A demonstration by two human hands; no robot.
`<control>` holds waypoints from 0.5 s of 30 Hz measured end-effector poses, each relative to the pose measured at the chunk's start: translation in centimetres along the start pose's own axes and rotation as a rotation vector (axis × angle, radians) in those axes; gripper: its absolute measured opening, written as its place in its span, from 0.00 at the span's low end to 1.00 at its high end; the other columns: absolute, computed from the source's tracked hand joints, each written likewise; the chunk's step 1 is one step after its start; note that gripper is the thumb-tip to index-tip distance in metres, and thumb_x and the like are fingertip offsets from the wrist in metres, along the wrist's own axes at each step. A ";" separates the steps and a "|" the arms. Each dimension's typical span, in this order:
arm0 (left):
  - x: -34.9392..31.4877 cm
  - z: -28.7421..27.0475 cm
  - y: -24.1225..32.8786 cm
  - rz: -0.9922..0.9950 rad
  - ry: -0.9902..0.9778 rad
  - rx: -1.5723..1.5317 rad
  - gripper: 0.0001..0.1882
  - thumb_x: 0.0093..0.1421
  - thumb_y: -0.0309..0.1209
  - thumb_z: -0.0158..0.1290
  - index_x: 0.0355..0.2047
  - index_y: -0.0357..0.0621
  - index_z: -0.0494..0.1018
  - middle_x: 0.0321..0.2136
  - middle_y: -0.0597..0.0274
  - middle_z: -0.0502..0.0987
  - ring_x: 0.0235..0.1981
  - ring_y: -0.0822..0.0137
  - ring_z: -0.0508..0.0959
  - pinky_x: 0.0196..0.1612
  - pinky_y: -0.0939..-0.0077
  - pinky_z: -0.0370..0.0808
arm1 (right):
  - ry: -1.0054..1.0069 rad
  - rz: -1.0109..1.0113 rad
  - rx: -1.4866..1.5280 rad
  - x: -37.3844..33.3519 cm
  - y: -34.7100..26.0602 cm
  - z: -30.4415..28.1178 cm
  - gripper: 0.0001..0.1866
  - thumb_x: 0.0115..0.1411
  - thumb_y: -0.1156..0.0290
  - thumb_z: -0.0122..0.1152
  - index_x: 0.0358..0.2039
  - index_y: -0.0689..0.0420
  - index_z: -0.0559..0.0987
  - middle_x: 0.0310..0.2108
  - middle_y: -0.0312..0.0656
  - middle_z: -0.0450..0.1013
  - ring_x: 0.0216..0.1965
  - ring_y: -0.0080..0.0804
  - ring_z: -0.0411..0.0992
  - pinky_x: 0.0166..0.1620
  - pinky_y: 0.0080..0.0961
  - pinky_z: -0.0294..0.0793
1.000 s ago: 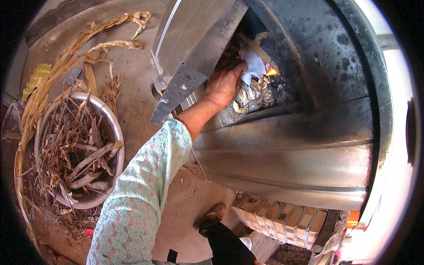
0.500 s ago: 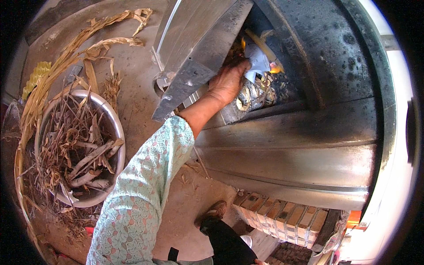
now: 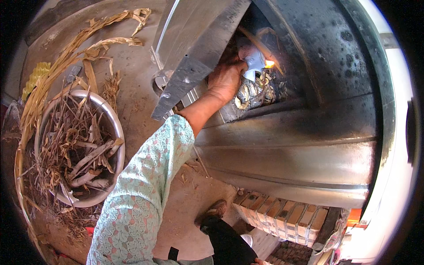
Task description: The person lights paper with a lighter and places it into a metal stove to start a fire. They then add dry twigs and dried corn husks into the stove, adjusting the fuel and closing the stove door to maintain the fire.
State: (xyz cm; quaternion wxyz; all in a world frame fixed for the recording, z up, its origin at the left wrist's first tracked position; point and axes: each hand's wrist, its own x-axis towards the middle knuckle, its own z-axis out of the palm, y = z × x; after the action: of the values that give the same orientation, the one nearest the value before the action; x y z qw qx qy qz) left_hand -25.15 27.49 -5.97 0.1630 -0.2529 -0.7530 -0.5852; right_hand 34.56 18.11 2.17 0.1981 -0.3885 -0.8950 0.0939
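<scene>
My left hand (image 3: 225,79) reaches into the sooty opening of a metal stove (image 3: 282,159), fingers closed on a pale blue-white piece of paper (image 3: 253,62). A small flame (image 3: 269,64) burns at the paper's right edge, beside a thin brown strip (image 3: 260,44) of dry stalk or husk. Just below the paper lie twigs and dry scraps (image 3: 260,90) inside the opening. My fingertips are partly hidden in the dark. At the bottom edge only a bit of my right hand (image 3: 258,262) shows, near my dark-trousered leg; its fingers cannot be made out.
Left of my arm stands a round metal basin (image 3: 120,132) heaped with twigs and sticks. Long dry corn leaves (image 3: 39,101) curve around it. A slanting metal plate (image 3: 194,66) overhangs my wrist. A low brick wall (image 3: 278,216) sits below the stove, near my foot.
My left hand has shifted slightly left and down with the paper. The flame near the hand's upper side is no longer visible; the one at the right edge looks brighter, and the brown strip has tilted.
</scene>
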 end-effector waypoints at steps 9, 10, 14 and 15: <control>0.0 0.4 -0.5 0.034 0.108 0.052 0.07 0.46 0.27 0.55 0.28 0.52 0.75 0.34 0.60 0.74 0.41 0.55 0.74 0.40 0.63 0.72 | -0.017 -0.063 -0.040 0.9 -1.1 -0.1 0.13 0.65 0.69 0.41 0.40 0.66 0.70 0.43 0.58 0.67 0.44 0.52 0.65 0.51 0.42 0.62; 0.0 0.4 -0.6 0.022 0.060 0.025 0.09 0.47 0.27 0.56 0.31 0.52 0.75 0.35 0.59 0.75 0.40 0.54 0.74 0.41 0.63 0.72 | -0.012 -0.074 -0.045 1.0 -1.2 -0.1 0.13 0.65 0.69 0.40 0.40 0.66 0.70 0.43 0.58 0.67 0.44 0.52 0.65 0.51 0.42 0.62; -0.4 0.0 -0.6 -0.009 0.019 -0.040 0.13 0.48 0.26 0.57 0.36 0.51 0.75 0.38 0.58 0.75 0.42 0.52 0.74 0.44 0.62 0.71 | 0.011 -0.095 -0.037 0.6 -1.2 -0.4 0.12 0.65 0.69 0.40 0.39 0.64 0.70 0.42 0.57 0.67 0.44 0.50 0.66 0.51 0.41 0.63; -0.4 -0.1 -0.5 -0.028 0.017 -0.062 0.13 0.49 0.27 0.57 0.37 0.50 0.75 0.38 0.57 0.75 0.42 0.52 0.73 0.45 0.62 0.71 | 0.016 -0.087 -0.026 0.4 -0.9 -0.4 0.12 0.65 0.69 0.41 0.38 0.64 0.70 0.42 0.56 0.67 0.44 0.50 0.66 0.51 0.40 0.63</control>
State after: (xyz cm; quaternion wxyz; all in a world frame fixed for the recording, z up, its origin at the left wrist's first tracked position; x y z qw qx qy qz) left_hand -25.13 27.27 -6.55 0.1534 -0.2424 -0.7365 -0.6126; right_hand 33.86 17.82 2.95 0.2041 -0.3525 -0.9106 0.0706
